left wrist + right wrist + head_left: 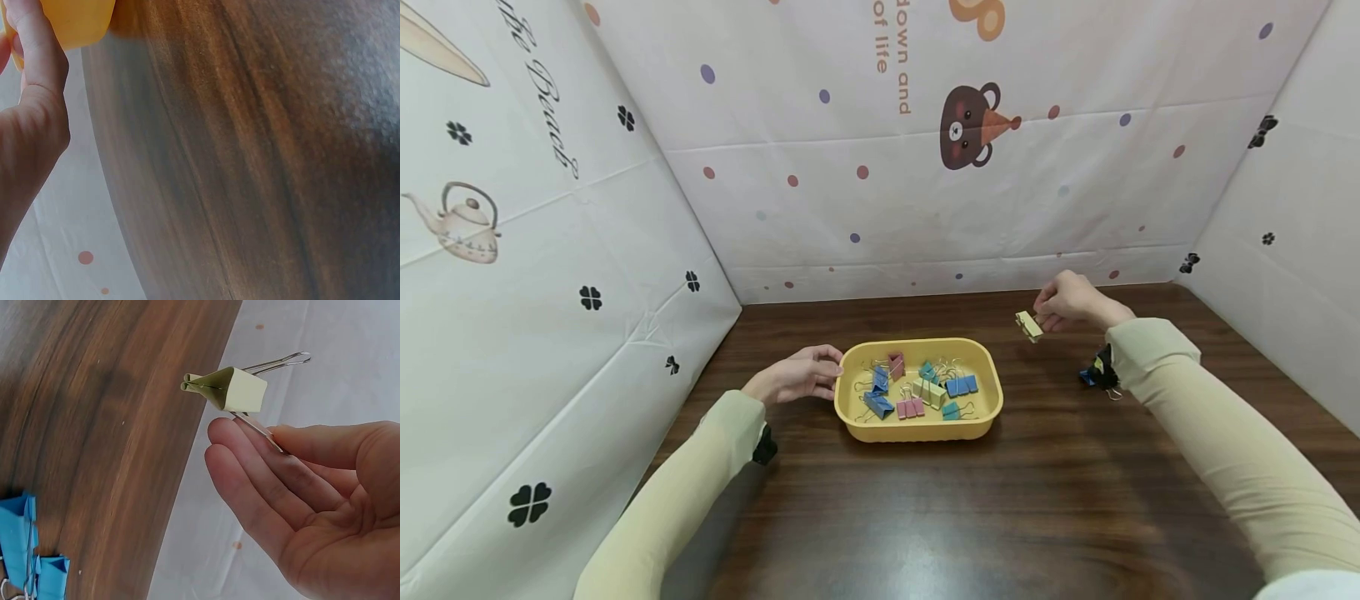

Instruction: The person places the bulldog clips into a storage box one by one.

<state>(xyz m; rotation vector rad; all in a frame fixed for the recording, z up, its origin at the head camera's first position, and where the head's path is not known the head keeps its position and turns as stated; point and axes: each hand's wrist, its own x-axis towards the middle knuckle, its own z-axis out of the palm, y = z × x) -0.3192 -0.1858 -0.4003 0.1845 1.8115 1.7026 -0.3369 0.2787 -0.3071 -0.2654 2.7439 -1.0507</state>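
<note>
My right hand (pixel 1071 300) is raised over the far right of the table. Its thumb and fingers pinch one wire handle of a pale yellow binder clip (pixel 247 390), whose other handle sticks out free. To the left, a yellow plastic basket (pixel 917 432) holds several binder clips in blue, pink, teal and pale yellow. My left hand (pixel 801 373) grips the basket's left rim between thumb and fingers. In the left wrist view only a corner of the basket (pixel 81 22) shows beside the fingers.
Blue binder clips (pixel 53 575) lie on the dark wood table (pixel 895 517) below my right wrist, partly hidden by the sleeve in the head view. Printed white sheets (pixel 820 208) wall in the table at the back and both sides.
</note>
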